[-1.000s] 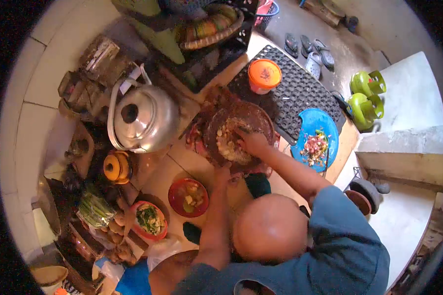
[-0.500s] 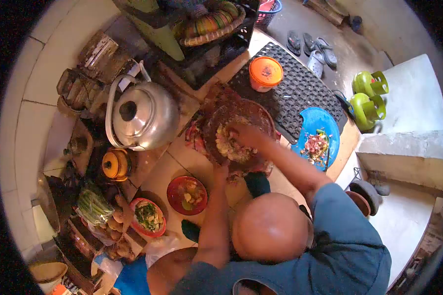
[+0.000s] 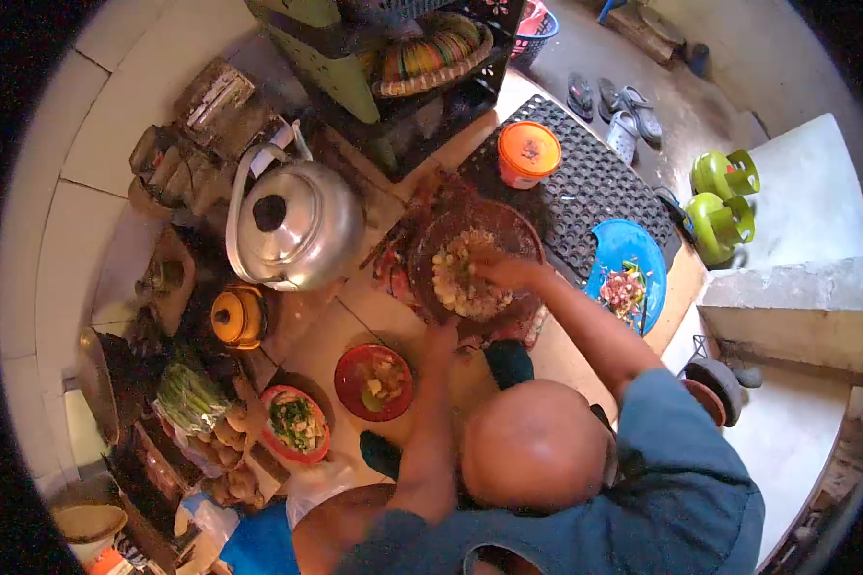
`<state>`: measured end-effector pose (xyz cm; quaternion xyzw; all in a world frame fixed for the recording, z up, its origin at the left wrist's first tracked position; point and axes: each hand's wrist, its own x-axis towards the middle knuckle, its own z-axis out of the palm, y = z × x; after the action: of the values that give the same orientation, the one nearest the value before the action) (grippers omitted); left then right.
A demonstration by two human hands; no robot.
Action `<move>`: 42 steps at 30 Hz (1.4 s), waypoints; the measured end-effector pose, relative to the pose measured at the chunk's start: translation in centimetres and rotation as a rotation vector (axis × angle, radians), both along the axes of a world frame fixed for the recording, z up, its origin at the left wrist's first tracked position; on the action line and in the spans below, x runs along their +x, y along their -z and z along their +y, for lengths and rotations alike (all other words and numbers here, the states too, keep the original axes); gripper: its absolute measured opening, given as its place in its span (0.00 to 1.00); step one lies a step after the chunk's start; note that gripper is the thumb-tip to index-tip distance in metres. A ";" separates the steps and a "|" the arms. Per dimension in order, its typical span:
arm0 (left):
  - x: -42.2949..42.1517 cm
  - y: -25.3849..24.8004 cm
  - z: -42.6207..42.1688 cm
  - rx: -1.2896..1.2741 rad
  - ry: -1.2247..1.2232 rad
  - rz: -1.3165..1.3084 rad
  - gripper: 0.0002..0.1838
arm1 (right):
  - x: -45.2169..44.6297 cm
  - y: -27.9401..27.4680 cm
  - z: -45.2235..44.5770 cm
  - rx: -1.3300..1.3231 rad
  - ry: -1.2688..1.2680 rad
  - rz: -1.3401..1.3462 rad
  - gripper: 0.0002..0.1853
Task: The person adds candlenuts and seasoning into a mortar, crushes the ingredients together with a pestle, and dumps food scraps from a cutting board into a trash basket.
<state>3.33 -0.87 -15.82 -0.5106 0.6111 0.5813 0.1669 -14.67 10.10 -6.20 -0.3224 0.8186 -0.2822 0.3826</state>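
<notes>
A wide brown bowl (image 3: 523,235) holds a pale, chunky food mixture (image 3: 465,278) and rests on a crumpled dark red cloth (image 3: 393,273). My right hand (image 3: 501,269) reaches into the bowl from the right, its fingers down in the mixture and partly hidden. At the near rim, my left hand (image 3: 440,337) grips the bowl's edge; its fingertips are hard to make out. Close to my left forearm sits a red plate (image 3: 343,383) with some food pieces. Another red dish (image 3: 322,446) holds greens and pale chunks.
A large kettle (image 3: 307,230) and a small yellow pot (image 3: 238,316) stand left. On a black mat (image 3: 585,158) at the upper right is an orange-lidded tub (image 3: 529,153). A blue plate (image 3: 642,244) carries chopped food. Bagged green vegetables (image 3: 192,398) lie lower left; green gas cylinders (image 3: 719,216) stand right.
My right hand has shifted toward the right side of the bowl, uncovering more of the mixture. The left hand stays at the near rim. The whole view has shifted slightly.
</notes>
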 end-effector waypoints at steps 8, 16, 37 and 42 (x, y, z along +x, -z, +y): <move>1.7 3.3 1.4 0.365 -0.095 0.064 0.29 | -1.6 3.3 -1.7 0.303 0.068 -0.224 0.29; 0.2 -5.7 0.3 0.392 -0.136 0.091 0.32 | 6.6 1.5 1.3 0.067 -0.002 0.563 0.28; 0.2 -11.6 0.6 0.282 -0.206 0.177 0.30 | 3.4 4.1 4.2 0.177 0.016 0.939 0.24; -0.2 -6.2 1.4 0.298 -0.234 0.143 0.31 | -0.2 -0.5 -1.6 0.325 -0.024 0.026 0.26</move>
<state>3.08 0.53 -9.65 -0.5053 0.4651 0.7155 0.1282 -14.84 8.47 -5.73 -0.2694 0.8544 -0.1373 0.4226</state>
